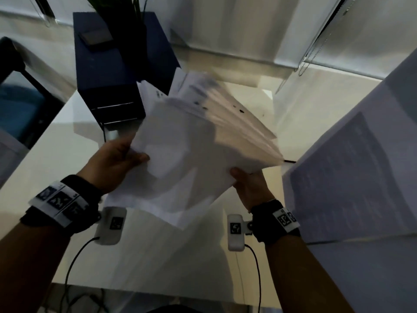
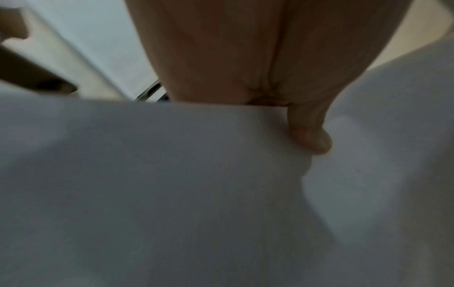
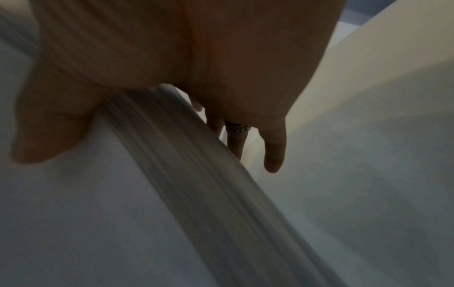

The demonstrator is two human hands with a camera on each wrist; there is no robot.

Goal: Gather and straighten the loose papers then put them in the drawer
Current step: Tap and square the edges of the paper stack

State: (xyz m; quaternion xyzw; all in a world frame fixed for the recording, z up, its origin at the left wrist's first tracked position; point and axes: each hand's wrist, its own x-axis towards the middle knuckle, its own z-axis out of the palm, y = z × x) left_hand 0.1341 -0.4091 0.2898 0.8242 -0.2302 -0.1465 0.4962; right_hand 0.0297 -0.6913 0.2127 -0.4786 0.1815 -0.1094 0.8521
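Note:
A thick, fanned stack of white papers (image 1: 191, 143) hangs above the white table (image 1: 56, 159), blurred at its far edge. My left hand (image 1: 117, 161) grips the stack's left edge, thumb on top. My right hand (image 1: 248, 181) grips its near right corner, thumb on top. In the left wrist view the thumb (image 2: 309, 134) presses on the top sheet (image 2: 172, 174). The right wrist view shows the stack's edge (image 3: 196, 174) running between thumb (image 3: 49, 132) and fingers (image 3: 274, 153). A dark blue drawer unit (image 1: 112, 71) stands at the back of the table, its front drawers looking closed.
A large printed sheet (image 1: 352, 177) lies on a raised surface at the right. A dark flat object (image 1: 96, 37) and a plant sit on top of the blue unit. A dark chair (image 1: 20, 91) stands at the left. Window blinds fill the back.

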